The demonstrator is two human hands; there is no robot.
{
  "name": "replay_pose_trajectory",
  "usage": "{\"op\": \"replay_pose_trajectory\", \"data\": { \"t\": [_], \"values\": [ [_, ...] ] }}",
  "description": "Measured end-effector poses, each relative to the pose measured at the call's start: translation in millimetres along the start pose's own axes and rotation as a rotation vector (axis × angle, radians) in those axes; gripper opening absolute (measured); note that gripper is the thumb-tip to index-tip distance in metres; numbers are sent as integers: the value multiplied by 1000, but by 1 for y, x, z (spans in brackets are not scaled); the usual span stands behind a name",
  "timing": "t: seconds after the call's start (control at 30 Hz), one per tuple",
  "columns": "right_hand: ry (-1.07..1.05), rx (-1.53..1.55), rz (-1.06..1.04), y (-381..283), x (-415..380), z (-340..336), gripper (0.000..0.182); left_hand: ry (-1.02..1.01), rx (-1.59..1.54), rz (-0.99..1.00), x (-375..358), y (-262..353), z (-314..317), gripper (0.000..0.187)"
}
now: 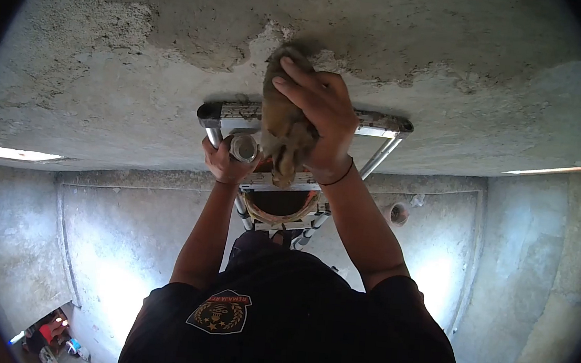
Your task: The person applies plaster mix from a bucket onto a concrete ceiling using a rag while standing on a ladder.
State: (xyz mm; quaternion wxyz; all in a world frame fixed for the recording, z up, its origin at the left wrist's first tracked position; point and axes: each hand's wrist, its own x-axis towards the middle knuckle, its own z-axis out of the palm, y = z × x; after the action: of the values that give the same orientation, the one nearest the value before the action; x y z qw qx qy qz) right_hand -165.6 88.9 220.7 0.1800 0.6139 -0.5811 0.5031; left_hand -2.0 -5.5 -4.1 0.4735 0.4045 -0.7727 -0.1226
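My right hand (327, 112) grips a crumpled, damp-looking brown wad (284, 108), whose material I cannot tell. Its upper end is against the grey plastered wall (442, 112), near the edge of a darker, wet-looking patch (346, 20). Ragged folds of the wad hang below my palm. Lower and to the left, my left hand (226, 164) is closed around a small round-mouthed cup (244, 148) of clear plastic, right beside the metal ladder's side rail (213, 135). The ladder's top bar (241, 111) passes behind the wad.
Below my hands, a round container (278, 204) sits within the ladder frame. A round hole (399, 214) shows on the grey surface to the right. Narrow bright openings (16, 153) lie at both sides. Someone in red (53, 330) is far down at lower left.
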Motion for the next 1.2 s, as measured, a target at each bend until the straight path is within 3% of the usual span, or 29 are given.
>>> {"op": "replay_pose_trajectory", "data": {
  "t": [0.07, 0.1, 0.2, 0.33, 0.4, 0.47, 0.67, 0.87, 1.0, 1.2],
  "values": [
    [238, -52, -67, 4, -5, -1, 43, 2, -3, -6, 0, -3, 1, 57],
    [337, -67, -55, 7, -6, -4, 59, -13, 1, 2, 3, 3, -3, 55],
    [424, -122, 16, 15, -5, 1, 60, -34, 3, 10, 0, 2, -6, 54],
    [157, -118, -73, 16, -9, 9, 59, 38, -33, 68, 0, -3, 0, 53],
    [207, -122, -74, 16, -12, 5, 59, 31, 2, 93, 0, -4, 1, 54],
    [456, -167, -27, 12, -13, -1, 62, 29, 18, 112, 0, -6, 2, 55],
    [285, -171, -42, 17, -9, -3, 65, -5, 12, 34, -1, -2, -2, 54],
    [413, -195, -2, 19, -12, 14, 41, 1, -8, 133, 3, -2, -3, 54],
    [381, -181, -67, 21, -10, 3, 42, 2, 3, 106, 4, -1, -1, 52],
    [424, -81, 70, 8, -7, 12, 33, -22, 14, 64, 4, 2, -4, 50]
  ]
}}
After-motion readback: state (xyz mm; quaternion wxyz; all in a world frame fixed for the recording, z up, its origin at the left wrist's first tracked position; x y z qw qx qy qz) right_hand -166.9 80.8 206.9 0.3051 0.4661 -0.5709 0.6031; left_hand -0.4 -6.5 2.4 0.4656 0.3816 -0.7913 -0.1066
